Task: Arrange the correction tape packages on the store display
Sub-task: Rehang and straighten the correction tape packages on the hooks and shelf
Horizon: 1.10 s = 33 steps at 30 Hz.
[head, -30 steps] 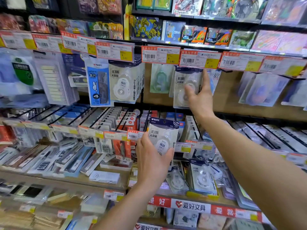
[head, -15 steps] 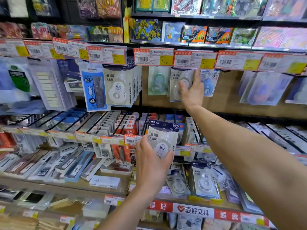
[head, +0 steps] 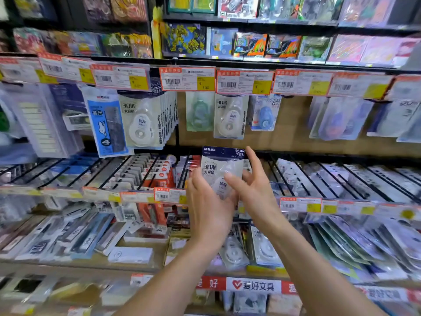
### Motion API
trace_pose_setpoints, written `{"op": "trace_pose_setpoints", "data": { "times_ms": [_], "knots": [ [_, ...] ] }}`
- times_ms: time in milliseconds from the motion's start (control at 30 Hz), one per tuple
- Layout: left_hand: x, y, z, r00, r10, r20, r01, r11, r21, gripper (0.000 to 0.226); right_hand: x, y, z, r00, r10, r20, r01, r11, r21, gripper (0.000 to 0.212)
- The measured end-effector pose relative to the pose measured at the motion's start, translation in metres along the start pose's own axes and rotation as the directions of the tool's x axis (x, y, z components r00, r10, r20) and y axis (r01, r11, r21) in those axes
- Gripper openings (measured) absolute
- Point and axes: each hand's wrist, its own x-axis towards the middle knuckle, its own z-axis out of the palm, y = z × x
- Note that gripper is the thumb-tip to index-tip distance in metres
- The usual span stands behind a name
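While my left hand point(head: 209, 215) grips the pack point(head: 222, 165) from below and my right hand point(head: 256, 192) pinches its side, it stands upright before the middle shelf point(head: 102, 194), just under the hung twin point(head: 230, 116). I'd raise it squarely (hang hole point(head: 223, 151) on top) and slide it onto that twin's hook, front outward.

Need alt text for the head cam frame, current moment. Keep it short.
The left hand and right hand together hold a correction tape package upright before a crowded stationery display. A matching package hangs above it, under a row of price tags, with a thick stack of the same packages hanging further left.
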Motion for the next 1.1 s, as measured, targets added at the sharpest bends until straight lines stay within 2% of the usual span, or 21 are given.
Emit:
{"op": "trace_pose_setpoints", "data": {
  "times_ms": [67,133,300,367,433,500,567,700,1100],
  "knots": [
    [0.002,0.001,0.001,0.999,0.032,-0.006,-0.033,0.999,-0.003,0.088,-0.008,0.003,-0.003,0.999,-0.015,0.046,0.016,1.0,-0.017,0.085],
    [0.005,0.0,0.002,0.997,0.077,0.019,-0.077,0.997,-0.014,0.089,-0.007,0.003,-0.007,0.999,-0.043,0.028,0.045,0.997,-0.061,0.086],
    [0.008,-0.007,-0.002,0.979,0.119,0.164,-0.125,0.992,0.029,0.116,0.011,-0.013,-0.015,0.991,-0.125,-0.037,0.119,0.984,-0.131,0.086],
    [0.008,-0.014,-0.005,0.97,0.087,0.229,-0.119,0.984,0.131,0.118,0.021,-0.025,-0.016,0.984,-0.17,-0.058,0.159,0.975,-0.155,0.085],
    [0.008,-0.026,-0.008,0.957,0.084,0.279,-0.166,0.944,0.285,0.112,0.033,-0.035,-0.016,0.977,-0.202,-0.063,0.189,0.967,-0.171,0.085],
    [0.006,-0.037,-0.007,0.938,0.172,0.3,-0.292,0.86,0.419,0.097,0.043,-0.043,-0.016,0.972,-0.226,-0.066,0.213,0.963,-0.167,0.083],
    [0.005,-0.043,-0.006,0.919,0.233,0.319,-0.368,0.797,0.479,0.083,0.052,-0.048,-0.015,0.966,-0.248,-0.065,0.235,0.958,-0.167,0.083],
    [0.004,-0.047,-0.004,0.91,0.243,0.335,-0.39,0.775,0.497,0.073,0.063,-0.051,-0.014,0.956,-0.287,-0.059,0.272,0.943,-0.191,0.084],
    [0.003,-0.048,-0.005,0.91,0.205,0.361,-0.377,0.772,0.512,0.073,0.079,-0.041,-0.01,0.936,-0.339,-0.096,0.29,0.897,-0.333,0.073]
  ]
}}
